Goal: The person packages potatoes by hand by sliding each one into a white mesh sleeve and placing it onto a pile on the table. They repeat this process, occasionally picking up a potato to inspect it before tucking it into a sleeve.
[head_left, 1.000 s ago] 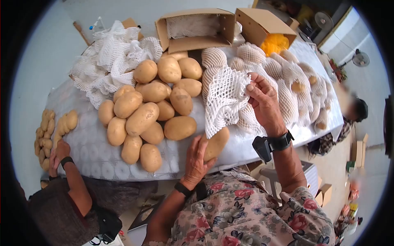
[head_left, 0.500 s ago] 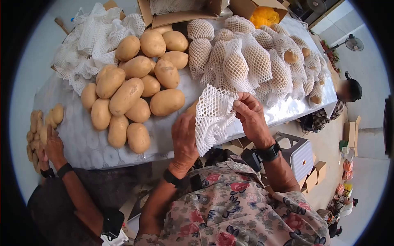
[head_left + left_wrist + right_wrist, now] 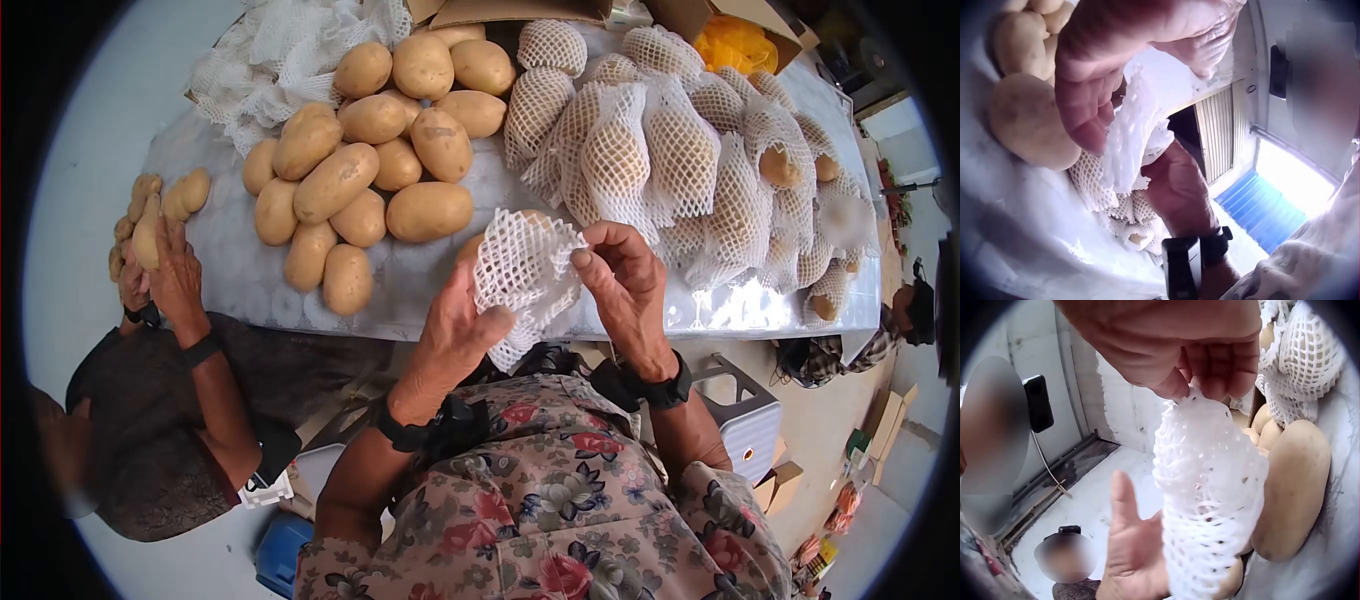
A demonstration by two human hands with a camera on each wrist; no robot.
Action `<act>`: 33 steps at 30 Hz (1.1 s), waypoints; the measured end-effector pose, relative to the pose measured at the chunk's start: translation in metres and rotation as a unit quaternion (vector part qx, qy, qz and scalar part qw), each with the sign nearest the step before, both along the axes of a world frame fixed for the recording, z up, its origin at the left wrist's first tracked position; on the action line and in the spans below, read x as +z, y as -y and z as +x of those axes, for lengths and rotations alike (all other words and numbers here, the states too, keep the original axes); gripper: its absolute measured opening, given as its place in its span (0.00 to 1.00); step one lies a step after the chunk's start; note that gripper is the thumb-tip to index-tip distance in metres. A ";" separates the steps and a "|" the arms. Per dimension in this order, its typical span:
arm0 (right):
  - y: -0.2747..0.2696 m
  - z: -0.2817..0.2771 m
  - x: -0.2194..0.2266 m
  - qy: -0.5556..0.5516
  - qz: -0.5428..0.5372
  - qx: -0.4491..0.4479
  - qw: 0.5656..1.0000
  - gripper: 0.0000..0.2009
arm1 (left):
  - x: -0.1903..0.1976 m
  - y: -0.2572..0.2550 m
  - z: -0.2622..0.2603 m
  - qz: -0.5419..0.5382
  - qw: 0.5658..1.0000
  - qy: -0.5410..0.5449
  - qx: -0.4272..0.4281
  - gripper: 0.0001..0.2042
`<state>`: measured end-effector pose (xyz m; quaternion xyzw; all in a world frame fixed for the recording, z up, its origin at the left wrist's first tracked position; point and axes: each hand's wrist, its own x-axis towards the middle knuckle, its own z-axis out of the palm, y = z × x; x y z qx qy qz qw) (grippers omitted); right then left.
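My right hand (image 3: 628,290) pinches the edge of a white foam net sleeve (image 3: 522,262) between thumb and fingertips, as the right wrist view also shows. The sleeve hangs open over the table's front edge. Behind it my left hand (image 3: 450,330) holds a potato (image 3: 470,248), mostly hidden by the netting. The left thumb stands out in front of the sleeve. To the left lies a pile of bare potatoes (image 3: 338,183). Potatoes in net sleeves (image 3: 682,150) lie heaped to the right.
Loose net sleeves (image 3: 300,50) are heaped at the back left. Cardboard boxes (image 3: 520,10) stand at the back, with orange netting (image 3: 735,45) by one. Another person's hands (image 3: 178,280) hold a potato at the left. A plastic stool (image 3: 745,425) stands below the table.
My left hand has lifted the potato from the table edge up behind the sleeve, and its thumb has come round to the front. My right hand keeps its pinch. The head view has shifted.
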<state>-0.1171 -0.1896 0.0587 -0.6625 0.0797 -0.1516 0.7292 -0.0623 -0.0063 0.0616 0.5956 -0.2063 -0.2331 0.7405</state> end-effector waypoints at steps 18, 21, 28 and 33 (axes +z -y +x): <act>-0.014 -0.005 0.023 -0.077 0.283 0.009 0.956 0.07 | 0.012 -0.005 0.040 -0.117 0.985 -0.100 0.074 0.14; -0.005 -0.006 0.032 -0.058 0.164 0.048 0.984 0.08 | 0.036 -0.022 0.047 -0.086 0.979 0.106 0.154 0.10; -0.014 0.000 0.059 -0.013 0.111 0.137 0.984 0.12 | 0.078 -0.033 0.036 0.097 0.874 0.472 0.065 0.09; -0.020 -0.004 0.084 -0.015 0.159 0.197 0.967 0.11 | 0.077 -0.024 0.039 0.116 0.919 0.372 0.063 0.14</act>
